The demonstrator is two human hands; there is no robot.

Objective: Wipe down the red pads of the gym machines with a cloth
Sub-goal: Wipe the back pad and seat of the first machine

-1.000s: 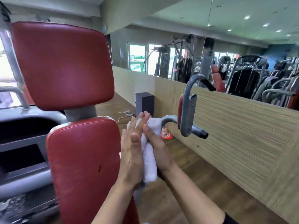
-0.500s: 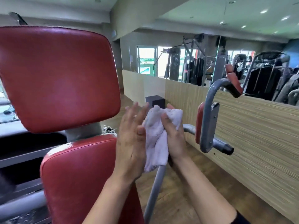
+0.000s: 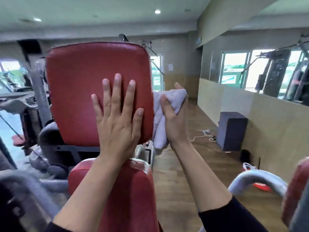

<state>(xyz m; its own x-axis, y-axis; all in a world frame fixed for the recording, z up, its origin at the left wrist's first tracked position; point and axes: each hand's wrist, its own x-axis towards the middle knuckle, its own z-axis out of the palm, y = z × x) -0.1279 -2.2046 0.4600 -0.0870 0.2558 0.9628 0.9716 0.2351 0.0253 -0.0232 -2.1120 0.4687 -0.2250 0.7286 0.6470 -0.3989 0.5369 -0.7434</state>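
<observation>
Head view: the left hand [image 3: 117,118] lies flat on the upper red pad [image 3: 80,84], fingers straight and spread, covering its lower right part. The right hand [image 3: 173,121] is closed around a bunched white cloth [image 3: 160,124], held just off the pad's right edge; I cannot tell whether the cloth touches that edge.

To wipe well, I judge the cloth should be pressed flatter on the pad's face and drawn from the right edge to the left in overlapping passes, top edge to bottom. The left hand should brace the pad, then lift so the patch beneath it is cleaned too. The lower red pad [image 3: 133,190], below the wrists, looks next in line.

A grey handle bar [image 3: 257,180] near the right forearm could catch the elbow. A dark box [image 3: 232,131] and a white cable [image 3: 202,134] lie on the wooden floor, well apart.
</observation>
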